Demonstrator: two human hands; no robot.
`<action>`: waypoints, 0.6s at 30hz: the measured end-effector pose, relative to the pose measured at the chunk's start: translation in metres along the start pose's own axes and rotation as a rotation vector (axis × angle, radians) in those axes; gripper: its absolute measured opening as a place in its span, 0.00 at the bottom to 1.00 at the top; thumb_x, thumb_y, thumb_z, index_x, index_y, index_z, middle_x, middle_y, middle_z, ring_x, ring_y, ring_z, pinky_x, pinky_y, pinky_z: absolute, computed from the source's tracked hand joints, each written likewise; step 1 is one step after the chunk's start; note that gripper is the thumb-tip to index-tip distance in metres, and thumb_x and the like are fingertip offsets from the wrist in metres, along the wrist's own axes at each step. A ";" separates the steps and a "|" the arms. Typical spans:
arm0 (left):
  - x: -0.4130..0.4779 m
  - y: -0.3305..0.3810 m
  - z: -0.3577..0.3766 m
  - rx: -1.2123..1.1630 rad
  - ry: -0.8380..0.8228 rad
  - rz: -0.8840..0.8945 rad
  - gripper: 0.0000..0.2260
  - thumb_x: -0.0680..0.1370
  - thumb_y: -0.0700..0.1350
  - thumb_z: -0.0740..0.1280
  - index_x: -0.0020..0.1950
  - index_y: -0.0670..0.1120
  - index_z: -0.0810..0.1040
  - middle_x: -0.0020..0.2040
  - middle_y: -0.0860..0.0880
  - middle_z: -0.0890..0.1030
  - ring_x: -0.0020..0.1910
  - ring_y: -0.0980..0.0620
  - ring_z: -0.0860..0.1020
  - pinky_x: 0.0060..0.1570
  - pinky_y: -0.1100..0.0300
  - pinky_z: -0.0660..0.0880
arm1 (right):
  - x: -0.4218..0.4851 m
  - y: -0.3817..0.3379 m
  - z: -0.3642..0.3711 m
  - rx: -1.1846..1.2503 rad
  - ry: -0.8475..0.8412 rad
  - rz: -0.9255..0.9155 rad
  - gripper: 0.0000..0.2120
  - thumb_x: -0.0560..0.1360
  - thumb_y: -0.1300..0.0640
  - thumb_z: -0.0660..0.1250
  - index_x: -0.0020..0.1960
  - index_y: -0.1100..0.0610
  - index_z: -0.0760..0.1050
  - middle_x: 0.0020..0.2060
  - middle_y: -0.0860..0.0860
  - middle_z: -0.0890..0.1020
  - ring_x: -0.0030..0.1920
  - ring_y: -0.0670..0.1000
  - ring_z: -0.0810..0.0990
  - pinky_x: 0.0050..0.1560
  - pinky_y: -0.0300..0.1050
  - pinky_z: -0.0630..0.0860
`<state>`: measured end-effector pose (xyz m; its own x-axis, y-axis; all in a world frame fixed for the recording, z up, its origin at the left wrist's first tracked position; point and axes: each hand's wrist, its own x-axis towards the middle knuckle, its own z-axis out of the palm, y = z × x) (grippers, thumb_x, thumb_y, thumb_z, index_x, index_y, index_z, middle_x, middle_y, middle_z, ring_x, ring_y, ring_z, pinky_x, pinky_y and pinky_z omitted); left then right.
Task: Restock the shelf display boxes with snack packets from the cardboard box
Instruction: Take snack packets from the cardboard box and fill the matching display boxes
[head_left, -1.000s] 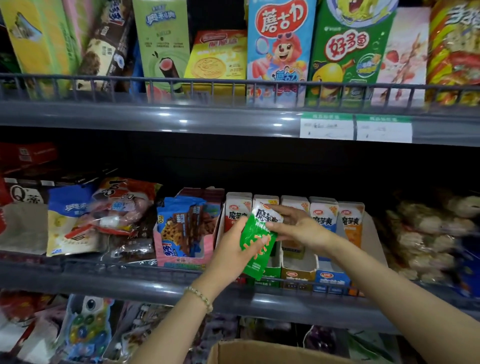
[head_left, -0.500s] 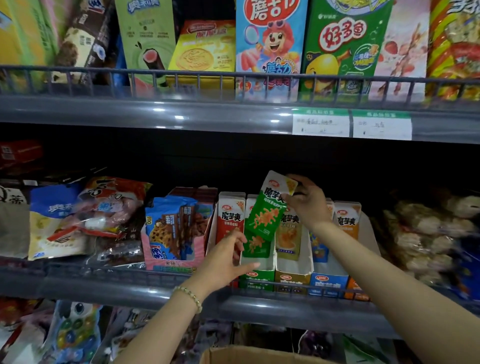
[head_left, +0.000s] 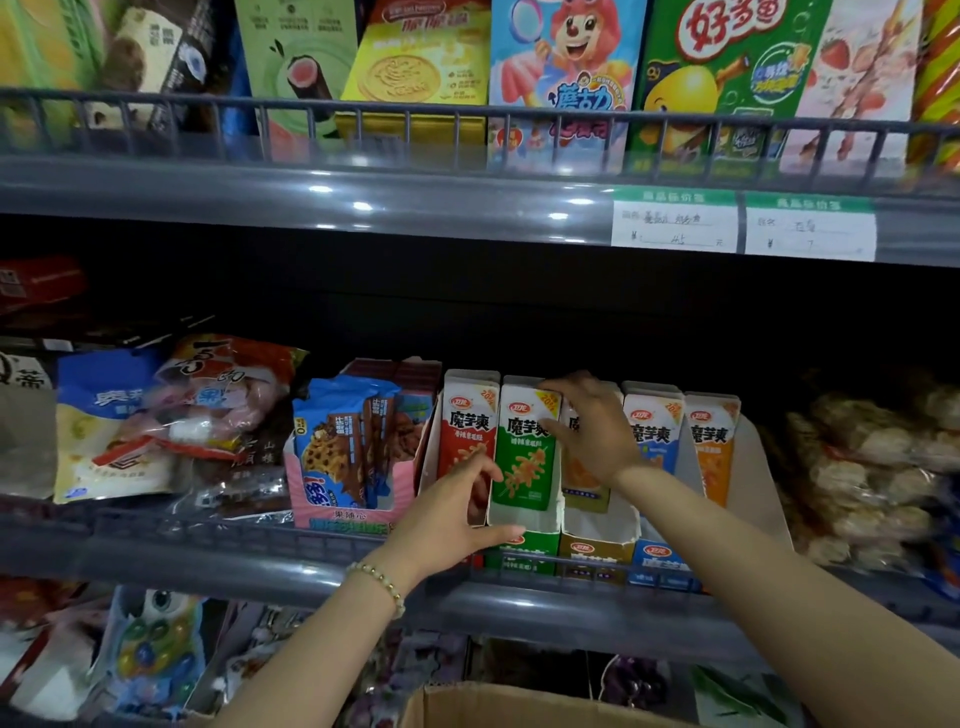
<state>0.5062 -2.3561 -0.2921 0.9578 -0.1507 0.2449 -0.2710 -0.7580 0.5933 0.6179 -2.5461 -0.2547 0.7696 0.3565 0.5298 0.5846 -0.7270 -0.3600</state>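
A green snack packet stands upright in the green display box on the middle shelf. My right hand grips the packet's top right corner, fingers over its top edge and thumb across its front. My left hand holds the front left corner of that display box, thumb along its front lip and fingers up its side wall. A red packet stands in the box to the left. Blue and orange packets stand to the right. The cardboard box shows at the bottom edge.
A yellow display box sits partly behind my right wrist. A pink cookie box and loose bags fill the shelf's left side. Wrapped buns lie right. The upper shelf overhangs close above, and a wire rail runs along the front.
My right hand has lowered the green packet from a tilted position above the boxes into the green display box, where it stands upright. My left hand has moved onto the box's front corner.
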 end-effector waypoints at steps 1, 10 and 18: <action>-0.001 0.001 0.000 0.009 0.003 -0.002 0.24 0.69 0.61 0.72 0.59 0.58 0.66 0.56 0.58 0.75 0.49 0.60 0.74 0.47 0.63 0.74 | -0.003 0.000 -0.001 0.018 -0.008 -0.008 0.20 0.75 0.53 0.68 0.67 0.51 0.71 0.65 0.52 0.73 0.65 0.54 0.71 0.65 0.53 0.69; -0.028 0.023 0.003 0.152 0.080 0.078 0.25 0.76 0.64 0.59 0.69 0.52 0.66 0.69 0.56 0.65 0.69 0.58 0.61 0.67 0.61 0.60 | -0.070 -0.015 -0.043 0.091 -0.118 0.026 0.24 0.79 0.51 0.62 0.73 0.51 0.62 0.71 0.49 0.66 0.71 0.48 0.64 0.69 0.37 0.58; -0.102 0.034 0.040 0.191 0.018 0.116 0.24 0.77 0.63 0.57 0.70 0.53 0.67 0.67 0.56 0.68 0.68 0.58 0.63 0.68 0.62 0.58 | -0.187 -0.025 -0.048 0.163 -0.335 0.031 0.21 0.78 0.45 0.60 0.70 0.39 0.62 0.70 0.33 0.59 0.71 0.35 0.57 0.71 0.36 0.58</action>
<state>0.4033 -2.3921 -0.3275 0.9188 -0.2341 0.3180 -0.3548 -0.8428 0.4048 0.4465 -2.6229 -0.3080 0.8134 0.5275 0.2452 0.5718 -0.6475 -0.5038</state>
